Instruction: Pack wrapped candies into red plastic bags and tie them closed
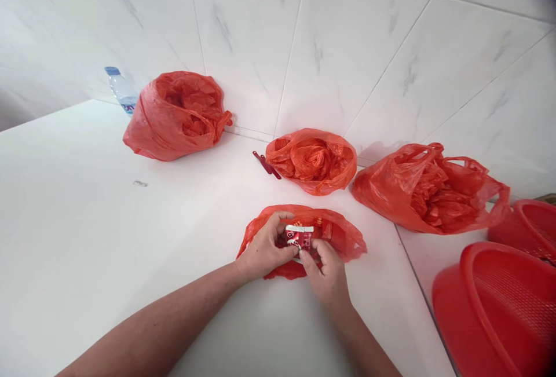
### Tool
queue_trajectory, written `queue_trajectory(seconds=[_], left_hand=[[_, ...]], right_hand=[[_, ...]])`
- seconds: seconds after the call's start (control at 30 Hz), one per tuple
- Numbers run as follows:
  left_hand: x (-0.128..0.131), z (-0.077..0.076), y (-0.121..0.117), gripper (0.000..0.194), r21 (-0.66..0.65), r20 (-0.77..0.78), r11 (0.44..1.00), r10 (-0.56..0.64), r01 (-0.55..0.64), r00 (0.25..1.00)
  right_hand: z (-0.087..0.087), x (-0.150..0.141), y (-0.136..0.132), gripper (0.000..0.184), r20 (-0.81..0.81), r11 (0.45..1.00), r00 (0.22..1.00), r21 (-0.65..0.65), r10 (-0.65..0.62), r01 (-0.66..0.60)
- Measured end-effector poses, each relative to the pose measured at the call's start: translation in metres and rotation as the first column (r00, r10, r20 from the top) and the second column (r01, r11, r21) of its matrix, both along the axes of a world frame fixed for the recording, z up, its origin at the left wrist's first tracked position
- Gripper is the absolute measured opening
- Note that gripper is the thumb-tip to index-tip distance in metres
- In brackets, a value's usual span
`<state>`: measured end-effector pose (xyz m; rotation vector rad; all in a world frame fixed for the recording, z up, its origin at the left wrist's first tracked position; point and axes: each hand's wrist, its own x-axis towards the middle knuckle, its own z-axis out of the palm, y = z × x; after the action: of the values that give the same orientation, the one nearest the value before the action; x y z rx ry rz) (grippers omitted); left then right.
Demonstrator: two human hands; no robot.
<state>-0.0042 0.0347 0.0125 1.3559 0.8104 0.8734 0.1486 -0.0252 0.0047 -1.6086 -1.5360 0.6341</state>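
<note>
Between my two hands is a small red and white printed packet (299, 237), held over an opened red plastic bag (351, 237). My left hand (269, 248) grips the packet's left side, thumb across its lower front. From the right, my right hand (325, 264) pinches the packet's lower right edge with thumb and fingers. Inside the bag lie more red items with yellow lettering (320, 227), partly hidden by the packet and my hands. The packet's lower end is covered by my thumbs.
Behind stand red plastic bags at left (174, 116), centre (315, 160) and right (434, 191). Dark red flat tools (267, 165) lie by the central bag. A water bottle (121, 92) leans at the wall. Red plastic baskets (469, 307) stand right; a small scrap (140, 183) lies left.
</note>
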Motion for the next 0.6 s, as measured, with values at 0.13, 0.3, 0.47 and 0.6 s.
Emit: queue_trajectory(seconds=[0.13, 0.3, 0.47, 0.6], left_hand=[[0.0001, -0.0023, 0.0003, 0.051, -0.016, 0.019, 0.999, -0.035, 0.035, 0.999], [-0.0017, -0.0051, 0.0024, 0.048, -0.047, 0.147, 0.992, -0.105, 0.113, 0.984], [-0.0037, -0.0062, 0.0049, 0.042, -0.026, 0.147, 0.993, -0.106, 0.111, 0.983], [-0.0041, -0.0061, 0.0054, 0.04, -0.03, 0.127, 0.996, -0.078, 0.082, 0.989]], right_hand=[[-0.0023, 0.0006, 0.0003, 0.019, 0.018, 1.0, 1.0, 0.021, 0.017, -0.018], [-0.004, 0.0009, -0.0005, 0.018, 0.033, 1.0, 0.999, 0.019, 0.004, -0.004], [-0.0038, 0.0004, 0.0009, 0.016, 0.068, 0.999, 0.997, 0.038, 0.021, -0.024], [-0.0026, 0.0, 0.0023, 0.021, 0.076, 0.999, 0.997, 0.03, 0.012, -0.014]])
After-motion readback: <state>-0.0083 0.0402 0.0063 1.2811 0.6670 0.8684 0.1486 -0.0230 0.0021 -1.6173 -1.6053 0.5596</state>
